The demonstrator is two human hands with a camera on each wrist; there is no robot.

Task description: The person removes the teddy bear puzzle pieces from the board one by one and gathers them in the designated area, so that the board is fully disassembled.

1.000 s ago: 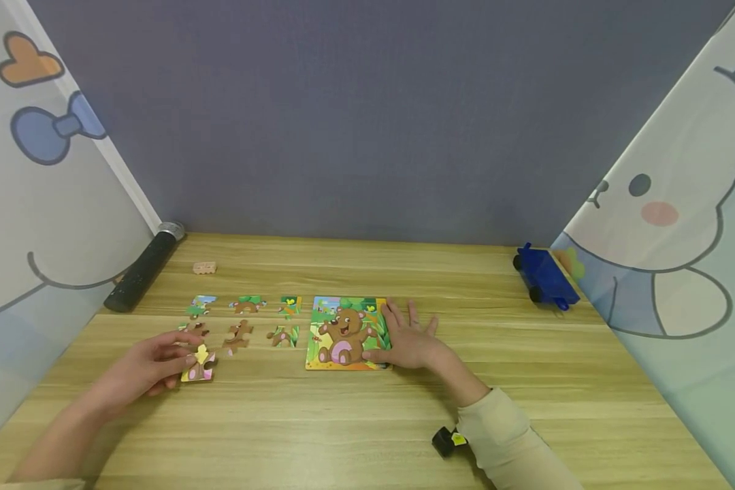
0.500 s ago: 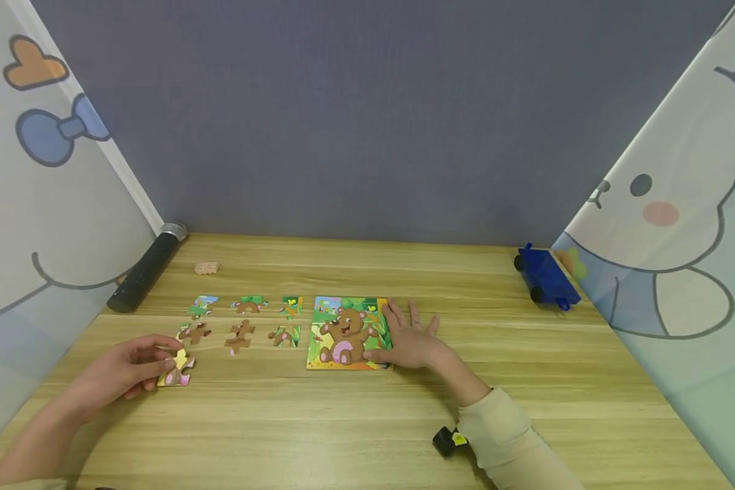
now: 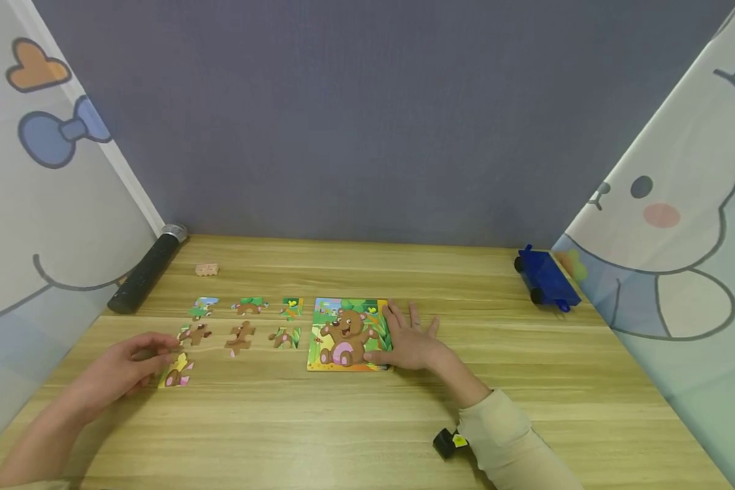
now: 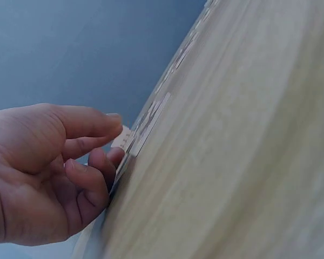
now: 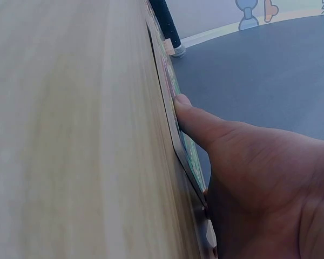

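Note:
A jigsaw piece with a yellow tab and a brown bear's foot (image 3: 175, 378) lies flat on the wooden table, its left side close by the fingertips of my left hand (image 3: 122, 371). In the left wrist view, that hand (image 4: 48, 172) has loosely bent fingers and nothing pinched between them. Several more jigsaw pieces, among them a brown one (image 3: 240, 335), lie spaced out in rows behind and to the right. My right hand (image 3: 412, 344) is spread at the right edge of a square bear puzzle (image 3: 346, 333). Its thumb (image 5: 191, 110) rests on the puzzle's surface.
A black microphone (image 3: 147, 272) lies at the back left, with a small pink block (image 3: 207, 269) beside it. At the back right stands a blue toy cart (image 3: 546, 278). A small black and yellow object (image 3: 447, 442) sits by the right sleeve. A grey panel (image 3: 367, 122) closes off the back.
My left hand has carried the yellow-tabbed jigsaw piece left, below the row's leftmost piece, and let go of it. My right hand has stayed at the puzzle's edge.

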